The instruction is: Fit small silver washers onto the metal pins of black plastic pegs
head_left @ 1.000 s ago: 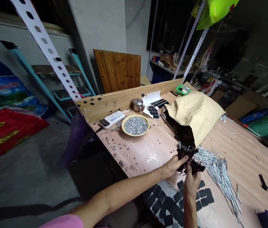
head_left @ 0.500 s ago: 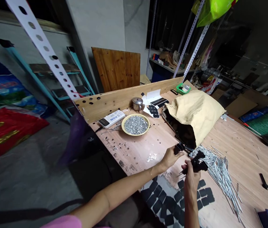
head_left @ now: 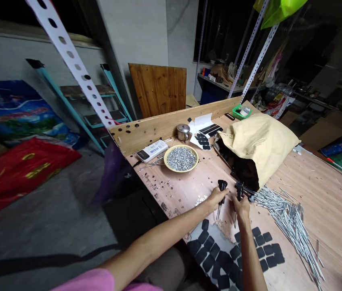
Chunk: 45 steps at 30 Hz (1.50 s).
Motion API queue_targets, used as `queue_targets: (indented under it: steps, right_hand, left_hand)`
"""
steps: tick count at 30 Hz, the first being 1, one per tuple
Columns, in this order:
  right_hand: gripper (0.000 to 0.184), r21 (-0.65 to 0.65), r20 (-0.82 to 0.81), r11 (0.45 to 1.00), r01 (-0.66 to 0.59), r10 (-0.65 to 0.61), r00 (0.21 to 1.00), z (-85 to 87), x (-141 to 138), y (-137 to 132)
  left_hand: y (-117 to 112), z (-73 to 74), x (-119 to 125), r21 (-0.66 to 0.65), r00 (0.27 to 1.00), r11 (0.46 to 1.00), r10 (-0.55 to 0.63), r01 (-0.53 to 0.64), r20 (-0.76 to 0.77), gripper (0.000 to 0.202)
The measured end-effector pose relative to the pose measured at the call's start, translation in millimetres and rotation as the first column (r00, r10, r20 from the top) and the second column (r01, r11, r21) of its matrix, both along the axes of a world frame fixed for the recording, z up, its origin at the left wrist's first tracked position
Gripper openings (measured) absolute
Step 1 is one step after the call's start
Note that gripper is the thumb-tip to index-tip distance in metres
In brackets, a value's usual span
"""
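Note:
My left hand (head_left: pixel 217 198) is closed around black plastic pieces (head_left: pixel 222 185) with thin metal rods pointing down from them. Close beside it, my right hand (head_left: pixel 242 207) grips another black plastic piece (head_left: pixel 239 189), also with a thin rod below. Exactly what these pieces are I cannot tell. A large tan paper sack (head_left: pixel 261 141) lies with its dark mouth towards my hands. To the right of my right hand, a heap of metal rods (head_left: pixel 294 226) spreads over the wooden table. Small metal nuts or washers (head_left: pixel 201 200) lie left of my left hand.
A yellow bowl (head_left: pixel 166 163) of small metal parts stands near a metal cup (head_left: pixel 183 132) and a white device (head_left: pixel 152 151). Black square pads (head_left: pixel 208 262) cover the near edge. A wooden board (head_left: pixel 152 121) edges the table's back; a perforated post (head_left: pixel 80 76) rises at the left.
My hands have turned the black pieces more upright, with their rods downward. The cluster in my right hand now looks smaller, while more shows in my left. The view has shifted left.

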State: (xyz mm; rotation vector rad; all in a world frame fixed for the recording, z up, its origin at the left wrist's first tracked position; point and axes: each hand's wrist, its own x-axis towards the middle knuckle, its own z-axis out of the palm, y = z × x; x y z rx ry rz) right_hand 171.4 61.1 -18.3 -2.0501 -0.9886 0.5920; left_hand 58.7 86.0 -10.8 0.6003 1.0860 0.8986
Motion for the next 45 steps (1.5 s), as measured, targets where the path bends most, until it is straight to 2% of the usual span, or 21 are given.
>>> queue_targets:
  steps: [4, 7, 12, 16, 18, 19, 20, 21, 22, 23, 25, 26, 28, 29, 31, 33, 35, 36, 38, 41, 45]
  right_hand:
    - [0.061, -0.026, 0.072, 0.998, -0.048, 0.05, 0.996, 0.5, -10, 17]
    - [0.07, 0.001, 0.119, 0.996, -0.084, 0.083, 0.989, 11.1, -15, 12]
    - [0.056, 0.039, 0.133, 0.973, -0.226, 0.219, 0.967, 30.7, -32, -28]
    - [0.055, 0.014, -0.037, 0.917, -0.398, 0.398, 0.917, 32.0, -56, -69]
    - [0.058, 0.035, -0.033, 0.918, -0.395, 0.396, 0.918, 35.6, -59, -87]
    - [0.059, 0.053, 0.04, 0.925, -0.376, 0.374, 0.927, 39.4, -56, -96]
    - [0.06, 0.072, 0.159, 0.931, -0.359, 0.344, 0.925, 44.4, -52, -104]
    - [0.06, 0.087, 0.3, 0.929, -0.361, 0.321, 0.898, 50.2, -45, -111]
    - [0.059, 0.083, 0.438, 0.917, -0.389, 0.317, 0.841, 56.2, -39, -117]
    - [0.056, 0.045, 0.545, 0.898, -0.438, 0.345, 0.764, 61.8, -33, -123]
    - [0.046, -0.075, 0.654, 0.822, -0.565, 0.468, 0.594, 70.7, -28, -133]
    - [0.04, -0.132, 0.665, 0.769, -0.625, 0.536, 0.52, 73.6, -30, -136]
    - [0.034, -0.193, 0.652, 0.676, -0.711, 0.63, 0.422, 76.2, -39, -138]
    - [0.032, -0.199, 0.637, 0.649, -0.735, 0.655, 0.406, 76.0, -46, -137]
    - [0.03, -0.178, 0.563, 0.619, -0.765, 0.702, 0.436, 72.4, -58, -127]
    - [0.031, -0.121, 0.42, 0.615, -0.779, 0.743, 0.521, 63.7, -65, -106]
    - [0.038, -0.07, 0.308, 0.648, -0.758, 0.737, 0.601, 49.7, -65, -78]
    - [0.041, -0.064, 0.304, 0.674, -0.736, 0.715, 0.629, 41.2, -64, -63]
    - [0.041, -0.102, 0.414, 0.718, -0.688, 0.66, 0.627, 23.7, -62, -36]
    - [0.03, -0.177, 0.487, 0.717, -0.675, 0.659, 0.572, 3.7, -65, -13]
    - [0.023, -0.23, 0.497, 0.701, -0.675, 0.681, 0.538, -4.4, -72, -8]
  left_hand:
    - [5, 3.1, -1, 0.003, 0.998, 1.0, -0.015, 0.015, 0.056, 0.028]
    - [4, 9.2, -7, 0.024, 0.996, 1.0, -0.003, 0.0, 0.093, 0.03]
    - [-3, 17.9, -21, 0.043, 0.985, 0.995, 0.084, -0.091, 0.149, 0.032]
    - [-15, 30.6, -31, 0.025, 0.965, 0.99, 0.127, -0.137, 0.229, 0.04]
    - [-32, 36.9, -43, 0.048, 0.953, 0.996, 0.061, -0.079, 0.297, 0.046]
    - [-45, 39.4, -52, 0.084, 0.953, 0.996, 0.002, -0.029, 0.302, 0.051]
    - [-61, 41.5, -62, 0.153, 0.946, 0.985, -0.128, 0.085, 0.298, 0.056]
    - [-78, 43.4, -74, 0.25, 0.929, 0.945, -0.274, 0.211, 0.249, 0.058]
    - [-96, 45.2, -84, 0.371, 0.918, 0.875, -0.377, 0.31, 0.122, 0.056]
    - [-113, 46.8, -95, 0.5, 0.926, 0.793, -0.375, 0.349, -0.051, 0.051]
    - [-138, 49.1, -110, 0.574, 0.936, 0.742, -0.315, 0.346, -0.156, 0.037]
    - [-145, 49.2, -115, 0.669, 0.92, 0.632, -0.241, 0.391, -0.31, 0.027]
    - [-147, 46.1, -121, 0.724, 0.87, 0.515, -0.097, 0.459, -0.483, 0.021]
    - [-143, 42.6, -123, 0.724, 0.842, 0.489, -0.043, 0.487, -0.538, 0.021]
    - [-133, 32.7, -126, 0.691, 0.818, 0.528, -0.012, 0.493, -0.575, 0.022]
    - [-121, 20.9, -130, 0.642, 0.825, 0.623, -0.01, 0.447, -0.565, 0.021]
    - [-110, 10.0, -135, 0.566, 0.858, 0.75, -0.003, 0.342, -0.514, 0.016]
    - [-105, 5.6, -138, 0.514, 0.88, 0.81, -0.006, 0.283, -0.476, 0.015]
    - [-95, -0.1, -143, 0.389, 0.919, 0.901, -0.027, 0.193, -0.393, 0.016]
    - [-84, -0.9, -149, 0.233, 0.958, 0.962, -0.074, 0.142, -0.277, 0.027]
    - [-75, 5.6, -150, 0.081, 0.981, 0.983, -0.153, 0.163, -0.122, 0.038]
